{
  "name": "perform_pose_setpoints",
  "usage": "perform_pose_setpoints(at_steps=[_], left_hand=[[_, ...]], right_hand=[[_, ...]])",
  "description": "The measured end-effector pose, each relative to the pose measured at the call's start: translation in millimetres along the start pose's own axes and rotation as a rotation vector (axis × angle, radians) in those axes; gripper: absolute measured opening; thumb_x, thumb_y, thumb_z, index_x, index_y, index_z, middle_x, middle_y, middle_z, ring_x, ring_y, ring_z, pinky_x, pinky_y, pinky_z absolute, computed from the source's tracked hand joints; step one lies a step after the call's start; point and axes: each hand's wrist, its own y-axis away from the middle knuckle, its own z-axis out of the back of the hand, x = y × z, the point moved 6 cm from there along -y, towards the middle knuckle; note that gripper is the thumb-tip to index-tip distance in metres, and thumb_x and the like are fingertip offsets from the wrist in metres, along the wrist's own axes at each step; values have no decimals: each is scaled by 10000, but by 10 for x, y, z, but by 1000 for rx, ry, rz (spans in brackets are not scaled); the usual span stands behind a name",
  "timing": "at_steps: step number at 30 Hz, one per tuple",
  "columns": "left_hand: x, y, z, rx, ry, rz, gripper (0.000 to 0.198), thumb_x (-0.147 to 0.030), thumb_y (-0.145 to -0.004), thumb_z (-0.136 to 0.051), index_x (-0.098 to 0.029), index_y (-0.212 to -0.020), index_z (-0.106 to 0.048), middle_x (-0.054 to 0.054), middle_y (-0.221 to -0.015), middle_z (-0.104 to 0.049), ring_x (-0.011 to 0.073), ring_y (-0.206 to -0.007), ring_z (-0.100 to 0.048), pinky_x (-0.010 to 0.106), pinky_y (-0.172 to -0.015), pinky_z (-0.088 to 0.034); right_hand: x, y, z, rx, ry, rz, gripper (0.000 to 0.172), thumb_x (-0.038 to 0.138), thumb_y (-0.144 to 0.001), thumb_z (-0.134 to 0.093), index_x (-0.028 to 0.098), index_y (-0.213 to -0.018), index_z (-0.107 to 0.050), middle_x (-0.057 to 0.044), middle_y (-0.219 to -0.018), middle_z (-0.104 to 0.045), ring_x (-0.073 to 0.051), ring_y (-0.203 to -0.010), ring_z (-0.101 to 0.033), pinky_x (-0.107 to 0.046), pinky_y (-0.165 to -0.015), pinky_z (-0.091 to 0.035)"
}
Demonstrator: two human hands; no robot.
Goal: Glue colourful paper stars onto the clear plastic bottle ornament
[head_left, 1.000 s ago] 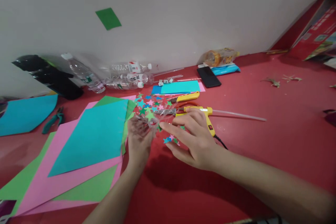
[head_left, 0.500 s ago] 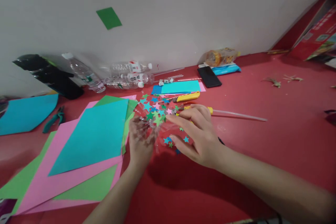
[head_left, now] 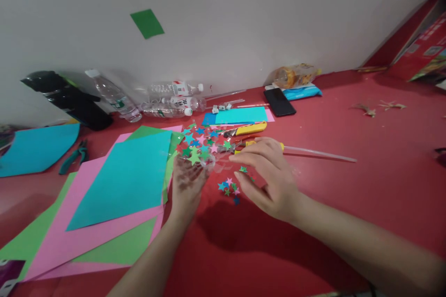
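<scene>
My left hand (head_left: pixel 188 181) is wrapped round a clear plastic piece (head_left: pixel 209 162) decorated with many small stars (head_left: pixel 195 154) in green, blue, pink and red. Its full shape is hard to make out, as it is see-through and partly behind my fingers. My right hand (head_left: pixel 266 176) hovers just right of it, thumb and index finger apart, with no object visible between them. Below the fingertips, several loose stars (head_left: pixel 228 188) lie on the red table (head_left: pixel 278 250). A green star (head_left: pixel 243 169) shows near the right thumb tip.
Coloured paper sheets (head_left: pixel 121 176) lie left, beside pliers (head_left: pixel 74 158). Behind my hands are a yellow utility knife (head_left: pixel 249 129), a phone (head_left: pixel 279 102) and plastic bottles (head_left: pixel 167 110). A glue stick (head_left: pixel 320 152) points right from behind my right hand.
My right hand has drawn back slightly right from the plastic piece, and its fingers no longer touch it. The star-covered piece has tilted left. More stars, including pink ones, show on the table.
</scene>
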Motion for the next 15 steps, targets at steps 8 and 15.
perform_pose_setpoints(at_steps=[8, 15], left_hand=[[-3, 9, -85, -3, 150, 176, 428, -212, -576, -827, -211, -952, -622, 28, -872, -722, 196, -840, -702, 318, -767, -559], [7, 9, -134, 72, 206, 201, 444, -182, -590, -836, -211, -932, -555, 10, -918, -721, 158, -839, -690, 264, -781, -531]], right_hand=[[-43, -14, 13, -34, -30, -57, 186, 100, -862, -562, 181, -1017, -626, -49, -924, -619, -183, -900, -543, -374, -808, -430], [-52, -13, 28, -30, -32, -55, 156, 106, -868, -569, 181, -987, -637, -47, -919, -613, -178, -895, -536, -375, -811, -429]])
